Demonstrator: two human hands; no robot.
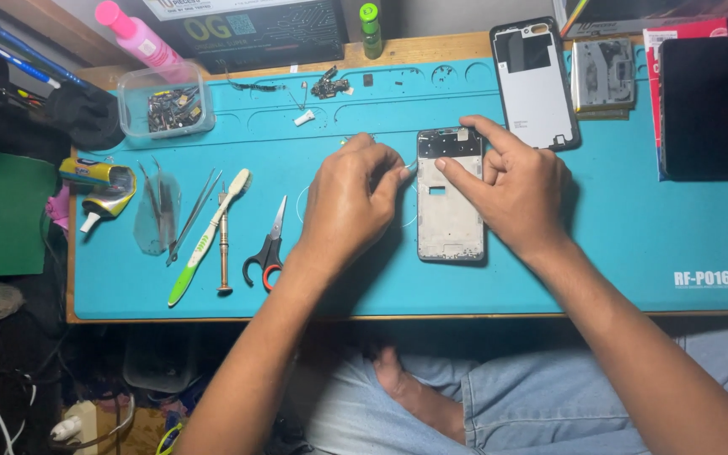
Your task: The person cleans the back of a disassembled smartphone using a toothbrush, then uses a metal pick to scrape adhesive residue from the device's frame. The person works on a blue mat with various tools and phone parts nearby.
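Note:
A grey phone frame (448,215) lies flat on the blue work mat (617,253), its inside facing up. My right hand (520,185) rests on the frame's upper right part, index finger on the top edge and thumb on the left side. My left hand (351,198) is closed around a thin tool whose tip (412,167) touches the frame's upper left edge.
Left of my hands lie scissors (270,248), a screwdriver (224,244), a toothbrush (209,234), tweezers (193,215) and a glue tube (99,174). A clear box of small parts (166,105) stands at the back left. A phone back cover (535,80) and a dark phone (699,105) lie at the back right.

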